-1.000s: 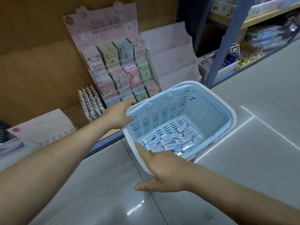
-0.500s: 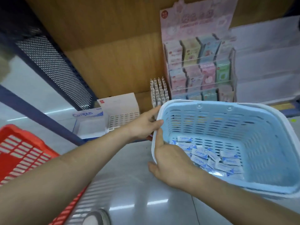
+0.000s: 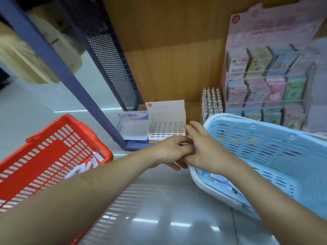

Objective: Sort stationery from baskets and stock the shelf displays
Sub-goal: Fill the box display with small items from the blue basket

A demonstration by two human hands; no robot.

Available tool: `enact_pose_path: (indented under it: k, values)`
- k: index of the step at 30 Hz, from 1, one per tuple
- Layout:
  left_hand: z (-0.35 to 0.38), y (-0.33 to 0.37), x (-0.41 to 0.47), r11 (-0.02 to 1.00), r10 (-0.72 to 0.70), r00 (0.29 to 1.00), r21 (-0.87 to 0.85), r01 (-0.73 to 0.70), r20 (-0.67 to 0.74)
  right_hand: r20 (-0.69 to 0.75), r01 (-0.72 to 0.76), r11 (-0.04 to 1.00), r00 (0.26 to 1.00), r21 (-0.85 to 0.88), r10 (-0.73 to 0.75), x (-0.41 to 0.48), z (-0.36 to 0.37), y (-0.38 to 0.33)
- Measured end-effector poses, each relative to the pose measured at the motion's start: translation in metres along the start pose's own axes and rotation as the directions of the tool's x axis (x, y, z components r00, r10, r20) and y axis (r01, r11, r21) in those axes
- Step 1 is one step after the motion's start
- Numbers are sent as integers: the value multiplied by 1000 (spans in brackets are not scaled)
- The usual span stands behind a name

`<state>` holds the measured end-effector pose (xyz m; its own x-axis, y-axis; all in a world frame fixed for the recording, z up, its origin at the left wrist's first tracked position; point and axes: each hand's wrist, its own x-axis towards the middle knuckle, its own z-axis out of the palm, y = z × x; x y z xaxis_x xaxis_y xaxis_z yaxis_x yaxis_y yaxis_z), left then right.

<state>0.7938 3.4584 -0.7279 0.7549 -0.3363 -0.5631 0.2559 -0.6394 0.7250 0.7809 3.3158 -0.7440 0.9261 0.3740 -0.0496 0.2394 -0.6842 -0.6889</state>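
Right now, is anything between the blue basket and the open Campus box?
Nothing visible does. The left hand and right hand meet by the blue basket rim; the Campus box lies open just beyond them.

Floor (image 3: 159,218): glossy grey tiles with streaks of reflected light.
On the floor, left: red basket (image 3: 53,156).
On the floor, right: blue basket (image 3: 265,156), tilted; its contact with the floor is unclear.
Shelf (image 3: 193,110): wooden bottom board.
On the shelf, left to right: Campus box (image 3: 133,127), white grid box (image 3: 167,128), row of slim white packs (image 3: 211,101), pink display stand (image 3: 265,76).
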Motion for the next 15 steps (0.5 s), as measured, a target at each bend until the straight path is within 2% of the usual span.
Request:
enact_pose_path:
  k: [7,9,11,15]
  values:
    - [12,16,21,976,126,989,187,-110,-75,-148,14,962,989,271,27,-20,7,16]
    - [1,16,23,957,158,986,255,-138,-61,-168,-28,967,983,255,73,-30,-5,29]
    - [-14,12,28,907,205,978,385,-172,-46,-159,-133,969,973,208,167,-42,-20,48]
    - [-29,4,37,766,259,963,624,-158,-74,-30,-332,939,942,89,335,-56,-20,86]
